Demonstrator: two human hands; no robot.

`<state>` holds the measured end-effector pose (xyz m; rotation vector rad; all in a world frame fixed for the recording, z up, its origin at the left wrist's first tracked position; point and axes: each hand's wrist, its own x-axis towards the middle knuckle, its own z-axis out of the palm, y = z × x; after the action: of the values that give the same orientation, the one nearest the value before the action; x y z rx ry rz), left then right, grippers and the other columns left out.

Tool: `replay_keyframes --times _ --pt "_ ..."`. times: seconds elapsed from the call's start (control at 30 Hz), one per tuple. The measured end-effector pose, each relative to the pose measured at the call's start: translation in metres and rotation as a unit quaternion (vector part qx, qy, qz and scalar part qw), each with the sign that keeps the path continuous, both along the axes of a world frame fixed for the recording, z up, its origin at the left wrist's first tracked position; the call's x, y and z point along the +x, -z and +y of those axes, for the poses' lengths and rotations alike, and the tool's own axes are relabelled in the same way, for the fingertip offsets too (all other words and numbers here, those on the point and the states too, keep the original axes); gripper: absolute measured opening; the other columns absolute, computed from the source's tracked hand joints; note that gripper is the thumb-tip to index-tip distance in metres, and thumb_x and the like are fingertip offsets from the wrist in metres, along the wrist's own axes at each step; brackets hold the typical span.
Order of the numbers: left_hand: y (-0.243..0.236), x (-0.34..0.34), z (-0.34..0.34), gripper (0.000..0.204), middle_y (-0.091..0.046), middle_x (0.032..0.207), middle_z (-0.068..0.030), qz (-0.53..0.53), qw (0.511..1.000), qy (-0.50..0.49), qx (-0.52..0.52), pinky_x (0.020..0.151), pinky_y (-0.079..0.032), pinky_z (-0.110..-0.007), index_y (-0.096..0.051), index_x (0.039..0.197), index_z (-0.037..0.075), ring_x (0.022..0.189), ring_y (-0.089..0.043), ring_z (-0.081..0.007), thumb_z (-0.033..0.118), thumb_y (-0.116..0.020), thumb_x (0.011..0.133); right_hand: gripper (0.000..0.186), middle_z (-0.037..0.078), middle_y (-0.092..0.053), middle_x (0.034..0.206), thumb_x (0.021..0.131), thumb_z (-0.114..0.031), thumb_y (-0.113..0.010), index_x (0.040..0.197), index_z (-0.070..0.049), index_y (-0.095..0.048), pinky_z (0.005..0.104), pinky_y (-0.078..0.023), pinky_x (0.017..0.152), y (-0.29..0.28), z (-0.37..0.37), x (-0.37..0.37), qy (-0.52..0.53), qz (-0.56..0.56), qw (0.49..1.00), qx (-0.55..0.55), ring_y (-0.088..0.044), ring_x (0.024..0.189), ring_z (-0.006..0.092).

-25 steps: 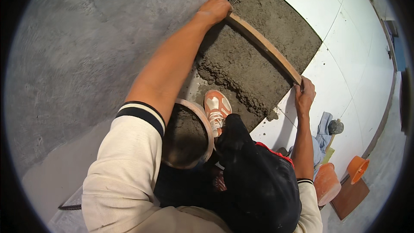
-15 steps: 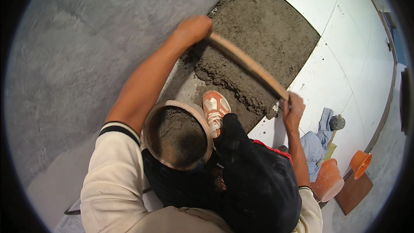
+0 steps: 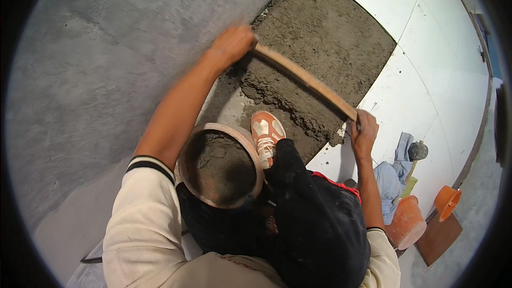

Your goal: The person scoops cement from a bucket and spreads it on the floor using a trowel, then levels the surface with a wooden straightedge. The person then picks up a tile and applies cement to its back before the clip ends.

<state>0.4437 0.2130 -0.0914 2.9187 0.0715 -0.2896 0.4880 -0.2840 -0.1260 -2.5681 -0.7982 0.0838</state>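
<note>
Both hands on the bar. Left hand [image 3: 234,44] is clamped on its far-left end, near the wall [image 3: 117,64]; blurred, so finger detail can't be read. Right hand [image 3: 365,127] is closed on the other end, thumb and fingers pinching it at the tile edge.

Bar [image 3: 306,78] lies slantwise across the mortar [image 3: 325,32], wall side to tile side. Underside hidden, so can't confirm contact all along. Wide end-to-end grip probably there for even pressure and to control tilt; bar spans about the bed's full width, which would leave little uncovered at the sides.

Mortar beyond the bar is fairly flat; near side is a lumpy, ragged edge. White tiles [image 3: 426,74] border it on the right, likely a handy height reference.

Shoe [image 3: 266,133] is planted just short of the ragged edge, presumably to keep weight off the bed. Bucket [image 3: 248,143] with more mortar inside sits beside the shoe, below the left forearm: within easy reach, I'd judge.

Right of the knee: cloth [image 3: 386,184] on the tiles, mallet [image 3: 418,151] beside it, then orange pail [image 3: 406,223], orange bowl [image 3: 447,201] and brown board [image 3: 438,238]. All well apart from the bed, so out of the bar's way.
</note>
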Motion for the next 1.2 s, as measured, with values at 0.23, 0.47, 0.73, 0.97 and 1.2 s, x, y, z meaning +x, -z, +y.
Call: replay_keyframes --times 0.23,0.47,0.73,0.97,1.2 --pt "-0.044 -0.106 -0.023 0.013 -0.070 0.100 -0.0155 0.042 0.997 -0.056 0.012 0.080 -0.056 -0.052 -0.075 0.089 0.008 0.094 -0.071 -0.0397 0.015 -0.064 0.093 0.047 0.010 -0.065 0.115 0.078 -0.004 -0.082 0.122 -0.015 -0.073 0.0422 -0.043 0.096 -0.040 0.001 -0.006 -0.027 -0.039 0.999 0.024 -0.060 0.110 0.0306" --pt "-0.104 -0.193 -0.037 0.021 -0.074 0.112 -0.0157 0.069 0.980 -0.181 0.035 0.086 -0.057 -0.049 -0.075 0.110 0.006 0.099 -0.072 -0.0383 0.018 -0.073 0.092 0.037 0.008 -0.068 0.108 0.075 -0.004 -0.081 0.111 -0.010 -0.074 0.0438 -0.050 0.092 -0.213 0.138 0.056 -0.307 -0.058 0.942 0.123 -0.063 0.109 0.0311" --pt "-0.187 -0.179 -0.106 0.055 -0.075 0.115 -0.0192 -0.228 0.913 -0.316 -0.122 0.090 -0.059 -0.038 -0.067 0.127 -0.001 0.105 -0.074 -0.0259 0.018 -0.091 0.081 0.032 0.003 -0.072 0.116 0.085 -0.018 -0.076 0.117 -0.017 -0.071 0.0403 -0.049 0.101 -0.285 0.278 -0.009 -0.519 -0.148 0.803 0.251 -0.065 0.117 0.0240" --pt "-0.187 -0.277 -0.096 0.038 -0.073 0.117 -0.0144 -0.330 0.807 -0.471 -0.137 0.097 -0.056 -0.035 -0.064 0.125 -0.009 0.108 -0.068 -0.0201 0.010 -0.079 0.095 0.033 0.018 -0.073 0.107 0.094 -0.015 -0.077 0.122 0.000 -0.070 0.0396 -0.056 0.086 -0.131 0.031 0.007 -0.036 0.038 0.991 0.125 -0.071 0.096 0.0283" --pt "-0.179 -0.380 -0.117 0.042 -0.067 0.121 -0.0190 -0.429 0.573 -0.672 -0.191 0.094 -0.064 -0.038 -0.058 0.125 -0.009 0.106 -0.067 -0.0201 0.019 -0.075 0.100 0.047 0.020 -0.061 0.100 0.091 -0.035 -0.079 0.119 -0.002 -0.064 0.0503 -0.045 0.087 -0.074 -0.198 -0.202 0.047 0.111 0.980 -0.157 -0.058 0.096 0.0399"
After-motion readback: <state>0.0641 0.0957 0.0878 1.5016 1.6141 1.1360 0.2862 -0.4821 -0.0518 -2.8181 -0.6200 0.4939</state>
